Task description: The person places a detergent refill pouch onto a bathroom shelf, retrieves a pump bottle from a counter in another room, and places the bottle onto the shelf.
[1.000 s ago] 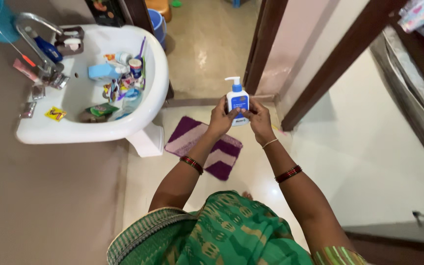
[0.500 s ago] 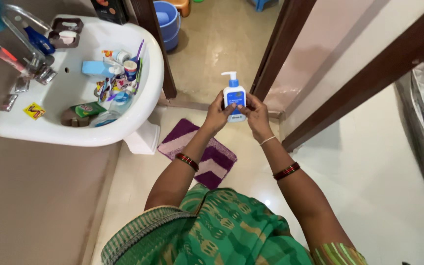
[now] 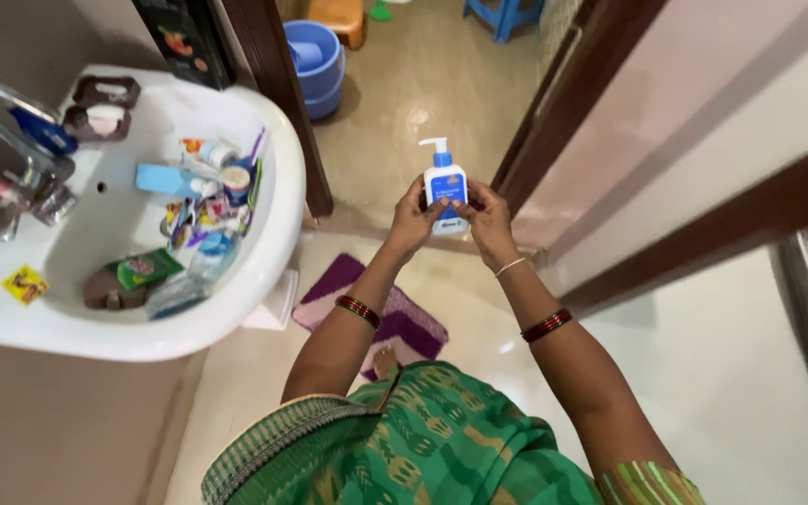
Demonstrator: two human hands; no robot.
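I hold a white pump bottle (image 3: pixel 444 182) with a blue label and a white pump head upright in front of me, above the floor. My left hand (image 3: pixel 411 222) grips its left side. My right hand (image 3: pixel 489 223) grips its right side, fingers across the lower front. Both wrists wear dark red bangles. The bottle's base is hidden by my fingers.
A white washbasin (image 3: pixel 264 252) at the left holds several toiletries, tubes and sachets, with a chrome tap (image 3: pixel 11 122) at its back. A purple and white mat (image 3: pixel 395 318) lies on the floor below. A blue bucket (image 3: pixel 315 56) stands beyond the dark wooden door frame (image 3: pixel 282 103).
The view has swung and tilted so the basin sits lower left and the doorway shows more. Both hands keep the bottle in the same grip.
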